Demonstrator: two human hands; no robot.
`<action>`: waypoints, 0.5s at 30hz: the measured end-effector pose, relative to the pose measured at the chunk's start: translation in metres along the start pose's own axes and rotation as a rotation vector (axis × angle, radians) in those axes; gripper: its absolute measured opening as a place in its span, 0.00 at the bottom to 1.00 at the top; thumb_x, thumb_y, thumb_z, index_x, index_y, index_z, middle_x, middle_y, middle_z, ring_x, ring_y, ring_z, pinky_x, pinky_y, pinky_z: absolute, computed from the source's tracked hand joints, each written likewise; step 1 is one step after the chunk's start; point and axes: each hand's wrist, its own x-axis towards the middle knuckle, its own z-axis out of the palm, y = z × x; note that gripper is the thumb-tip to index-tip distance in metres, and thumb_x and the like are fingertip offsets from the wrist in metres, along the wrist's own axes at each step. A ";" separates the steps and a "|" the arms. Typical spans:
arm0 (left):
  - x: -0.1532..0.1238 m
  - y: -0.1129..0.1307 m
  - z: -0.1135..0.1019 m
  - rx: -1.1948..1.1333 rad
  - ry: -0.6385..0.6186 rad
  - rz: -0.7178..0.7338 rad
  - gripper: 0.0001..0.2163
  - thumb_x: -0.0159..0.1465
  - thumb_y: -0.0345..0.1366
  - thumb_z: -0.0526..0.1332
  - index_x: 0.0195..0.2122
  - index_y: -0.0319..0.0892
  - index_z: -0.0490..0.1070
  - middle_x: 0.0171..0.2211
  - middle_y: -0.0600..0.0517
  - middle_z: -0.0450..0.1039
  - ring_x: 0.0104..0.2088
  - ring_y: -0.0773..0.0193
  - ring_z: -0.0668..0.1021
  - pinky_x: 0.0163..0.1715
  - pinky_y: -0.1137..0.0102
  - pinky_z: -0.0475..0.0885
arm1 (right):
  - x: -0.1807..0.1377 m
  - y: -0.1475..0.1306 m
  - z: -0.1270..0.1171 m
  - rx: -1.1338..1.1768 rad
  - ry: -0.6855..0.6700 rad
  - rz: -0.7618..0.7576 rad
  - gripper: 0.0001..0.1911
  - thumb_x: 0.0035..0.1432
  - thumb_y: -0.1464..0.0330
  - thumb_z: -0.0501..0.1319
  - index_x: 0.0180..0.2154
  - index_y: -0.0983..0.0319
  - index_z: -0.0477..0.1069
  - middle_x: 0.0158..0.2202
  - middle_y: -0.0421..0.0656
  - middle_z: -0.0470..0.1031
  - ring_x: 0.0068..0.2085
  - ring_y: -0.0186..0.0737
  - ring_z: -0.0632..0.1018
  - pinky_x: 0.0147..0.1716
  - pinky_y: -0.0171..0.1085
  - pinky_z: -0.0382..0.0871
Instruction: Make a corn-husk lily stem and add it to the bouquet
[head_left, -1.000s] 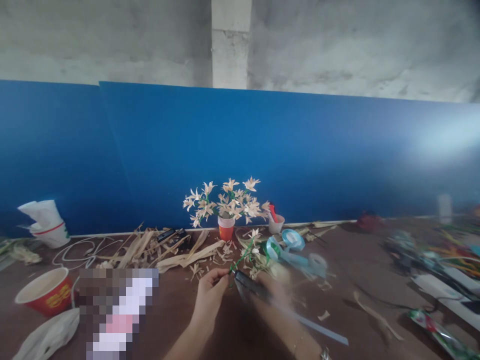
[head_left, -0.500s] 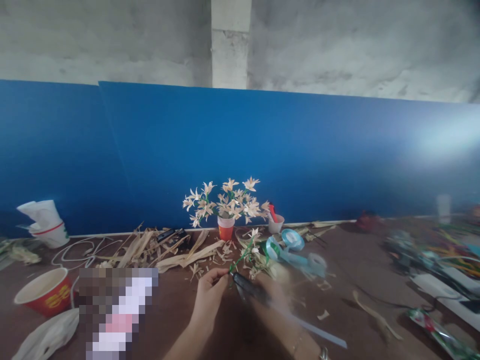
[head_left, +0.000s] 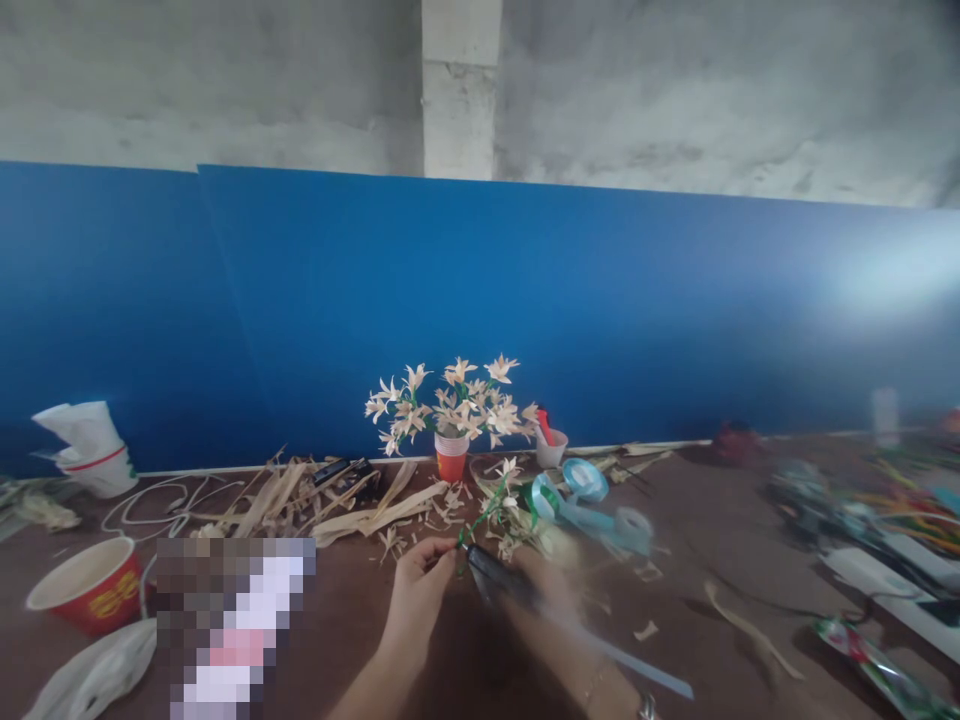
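My left hand (head_left: 426,580) is closed in a pinch on the lower end of a green flower stem (head_left: 480,520). This stem carries small pale blossoms (head_left: 511,470) and slants up to the right. In my right hand (head_left: 551,595), partly blurred, is a black hot glue gun (head_left: 495,575). Its tip points left and meets the stem close to my left fingertips; whether glue shows there is too small to tell. A long translucent glue stick (head_left: 637,668) trails from its back, toward the lower right. Behind my hands, a red and white paper cup (head_left: 451,462) holds a bunch of cream flowers (head_left: 466,400).
Dried husk strips (head_left: 274,497) and scraps lie left of the flower cup. Light-blue ribbon rolls (head_left: 585,480) sit to the right, near a white cup (head_left: 552,450) with a red-handled item. A red bowl (head_left: 90,585) stands at left. A blue panel (head_left: 525,300) rises behind.
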 end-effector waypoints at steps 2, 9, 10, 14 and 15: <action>-0.001 -0.001 0.000 -0.001 0.004 -0.007 0.11 0.46 0.40 0.65 0.27 0.37 0.73 0.16 0.58 0.65 0.16 0.75 0.60 0.16 0.77 0.50 | 0.000 0.000 0.000 0.006 -0.001 -0.002 0.03 0.42 0.75 0.54 0.23 0.61 0.62 0.23 0.38 0.68 0.26 0.35 0.69 0.24 0.30 0.56; -0.002 0.000 0.000 -0.016 -0.008 -0.025 0.12 0.46 0.41 0.65 0.28 0.37 0.74 0.14 0.59 0.62 0.14 0.76 0.58 0.15 0.77 0.48 | -0.002 -0.004 -0.002 -0.022 0.004 -0.034 0.03 0.43 0.74 0.54 0.22 0.60 0.61 0.23 0.38 0.68 0.25 0.34 0.68 0.23 0.30 0.57; -0.002 0.000 0.000 -0.017 -0.006 -0.027 0.13 0.45 0.41 0.66 0.28 0.38 0.74 0.14 0.60 0.62 0.14 0.76 0.58 0.15 0.77 0.49 | -0.002 -0.003 -0.002 -0.030 0.007 -0.040 0.03 0.43 0.73 0.54 0.23 0.60 0.61 0.23 0.38 0.69 0.25 0.34 0.68 0.23 0.30 0.57; -0.001 0.000 -0.001 -0.030 0.000 -0.037 0.14 0.45 0.43 0.66 0.28 0.38 0.73 0.14 0.60 0.63 0.14 0.76 0.58 0.15 0.77 0.48 | -0.002 0.002 -0.007 -0.091 0.064 -0.076 0.01 0.44 0.71 0.55 0.24 0.60 0.62 0.25 0.39 0.71 0.27 0.36 0.70 0.26 0.31 0.60; -0.001 0.000 -0.001 -0.042 -0.001 -0.035 0.14 0.45 0.43 0.66 0.29 0.38 0.73 0.14 0.60 0.63 0.14 0.76 0.58 0.15 0.77 0.48 | -0.002 0.004 -0.009 -0.109 0.060 -0.089 0.01 0.45 0.71 0.56 0.25 0.60 0.63 0.25 0.40 0.71 0.27 0.37 0.71 0.26 0.31 0.60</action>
